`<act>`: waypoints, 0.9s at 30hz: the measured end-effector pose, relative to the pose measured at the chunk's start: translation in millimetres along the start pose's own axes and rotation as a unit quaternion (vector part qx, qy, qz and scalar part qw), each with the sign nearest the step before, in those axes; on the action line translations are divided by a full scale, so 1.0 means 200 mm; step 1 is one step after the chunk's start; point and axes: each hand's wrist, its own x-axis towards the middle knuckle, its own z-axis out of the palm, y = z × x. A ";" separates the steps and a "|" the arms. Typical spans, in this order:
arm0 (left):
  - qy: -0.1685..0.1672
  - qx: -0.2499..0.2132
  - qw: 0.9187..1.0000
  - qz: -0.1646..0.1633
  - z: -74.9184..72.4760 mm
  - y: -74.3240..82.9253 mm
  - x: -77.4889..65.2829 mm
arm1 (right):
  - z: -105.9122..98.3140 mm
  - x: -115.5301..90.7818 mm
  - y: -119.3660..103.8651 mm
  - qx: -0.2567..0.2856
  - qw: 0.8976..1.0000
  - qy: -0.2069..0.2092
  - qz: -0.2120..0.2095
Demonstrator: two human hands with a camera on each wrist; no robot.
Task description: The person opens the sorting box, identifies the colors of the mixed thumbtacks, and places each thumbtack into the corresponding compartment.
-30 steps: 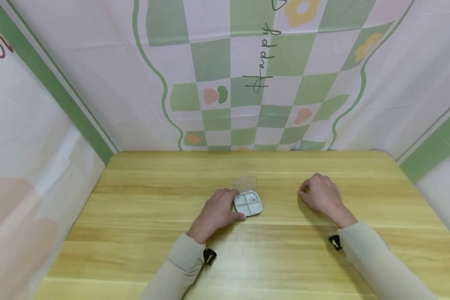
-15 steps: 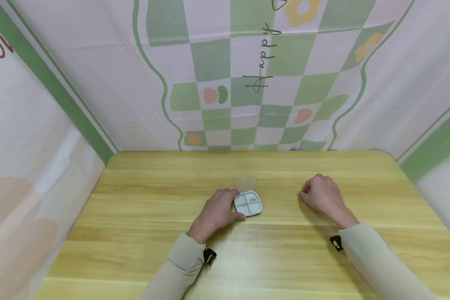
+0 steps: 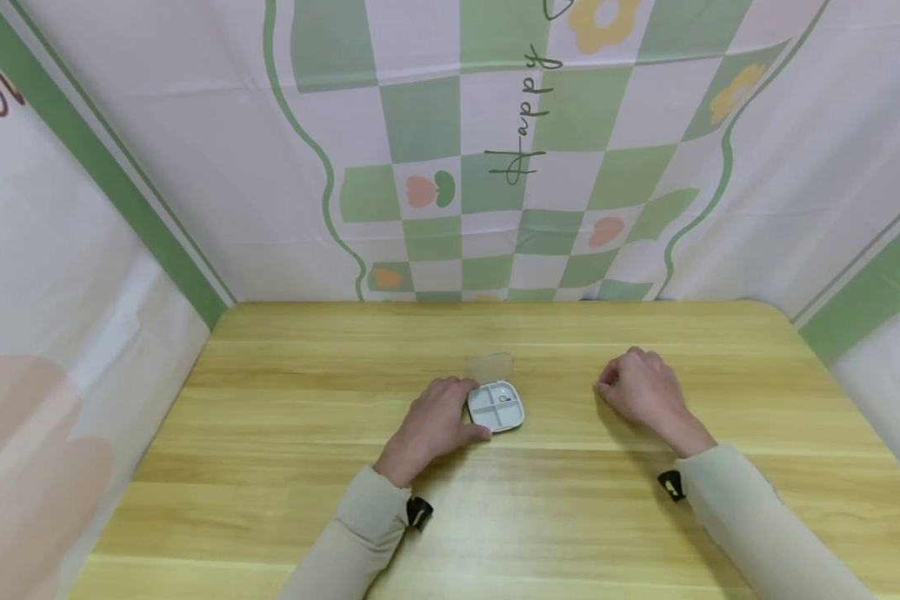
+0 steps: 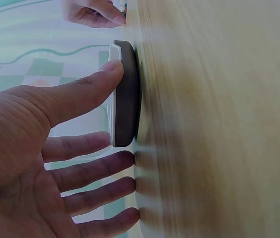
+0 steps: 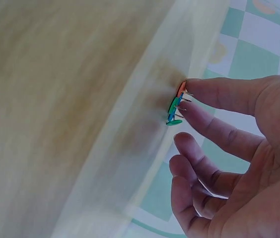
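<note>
The left hand (image 3: 435,421) grips the end of a small case (image 3: 485,417), thumb along the near edge and index finger at the far corner; its other three fingers reach down to the table. The case lies flat, just to the right of that palm, its inside split by a cross-shaped divider into four compartments. In the compartment farthest from the left thumb sits a tiny item (image 3: 504,398), partly dark, too small to identify. A see-through lid (image 3: 490,367) is folded back on the table, beyond the index fingertip.

The right hand (image 3: 640,387) is well apart from the case. Its thumb and index fingertips touch a small cluster of thumbtacks (image 5: 173,105) on the tabletop; whether they pinch one cannot be told. The remaining fingers curl in beside them.

The case is smooth and rounded at the corners, pale within and dark on the outer wall. The tacks have flat round heads, orange, green and blue, with thin metal points. Beneath both hands the table (image 3: 532,517) shows yellowish wood grain. Pale beige sleeves (image 3: 757,517) cover the forearms. Beyond the hands hangs lightly creased cloth (image 3: 487,183) with green and white checks.
</note>
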 end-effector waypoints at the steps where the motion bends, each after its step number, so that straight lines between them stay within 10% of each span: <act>1: 0.000 0.000 1.000 0.000 0.00 0.00 0.00 | 0.00 0.00 0.00 0.000 1.000 0.001 -0.004; 27: -0.001 0.002 1.000 -0.003 0.00 0.00 0.00 | 0.01 0.02 -0.01 -0.008 1.000 0.007 -0.019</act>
